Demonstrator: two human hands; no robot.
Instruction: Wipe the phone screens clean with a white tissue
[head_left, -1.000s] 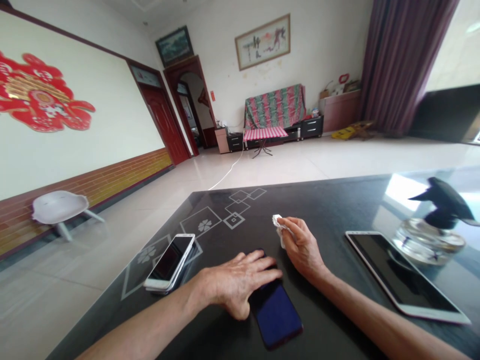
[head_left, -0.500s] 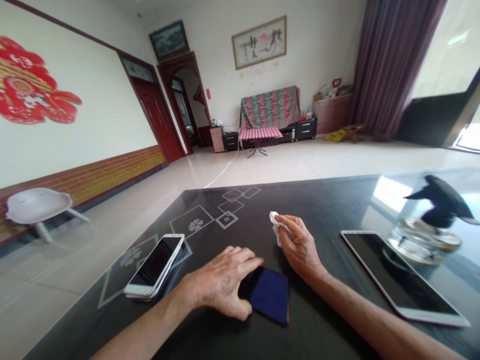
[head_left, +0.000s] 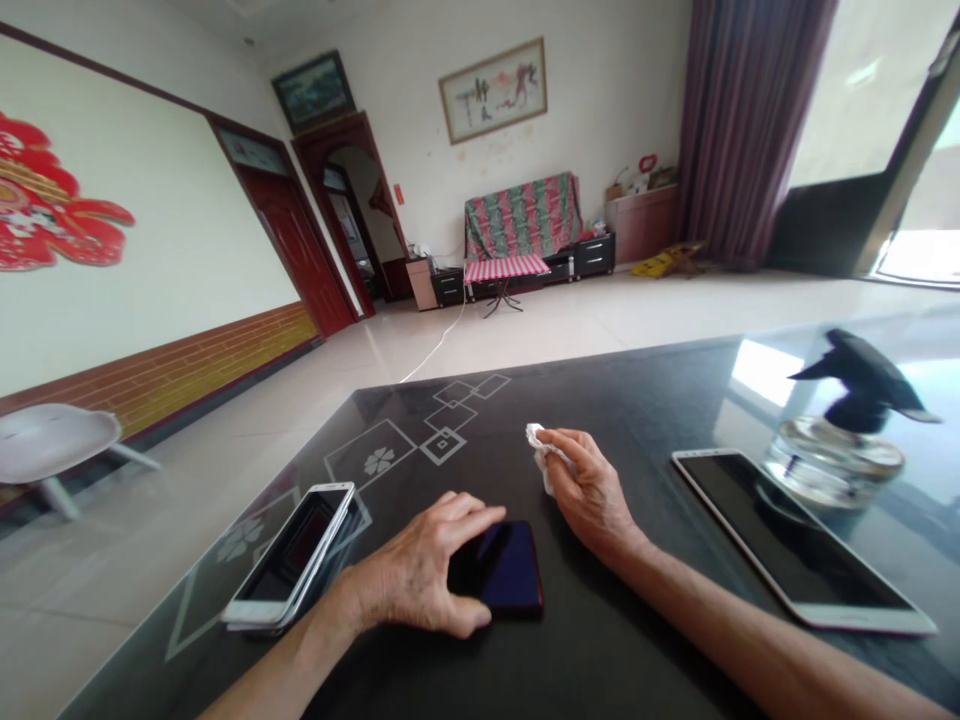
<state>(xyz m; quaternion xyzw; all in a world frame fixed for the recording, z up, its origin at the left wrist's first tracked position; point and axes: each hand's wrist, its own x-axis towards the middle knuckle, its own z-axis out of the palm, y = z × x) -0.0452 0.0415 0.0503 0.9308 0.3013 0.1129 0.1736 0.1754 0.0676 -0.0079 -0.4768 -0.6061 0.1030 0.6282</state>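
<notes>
My left hand (head_left: 420, 575) lies over a dark phone (head_left: 508, 565) on the black glass table (head_left: 645, 400), fingers curled on its left edge and thumb at its near side. Just right of it my right hand (head_left: 589, 490) pinches a small crumpled white tissue (head_left: 538, 447) between thumb and fingers, resting on the table. The phone's blue-tinted screen shows past my fingers.
A stack of white-framed phones (head_left: 292, 555) lies at the table's left corner. A larger white phone (head_left: 795, 540) lies to the right, beside a clear spray bottle with a black trigger (head_left: 847, 430). A white chair (head_left: 52, 445) stands on the floor at left.
My left hand has turned the dark phone and drawn it back under the palm, so it now lies crosswise. The right hand with the tissue has stayed put. The view has swung right.
</notes>
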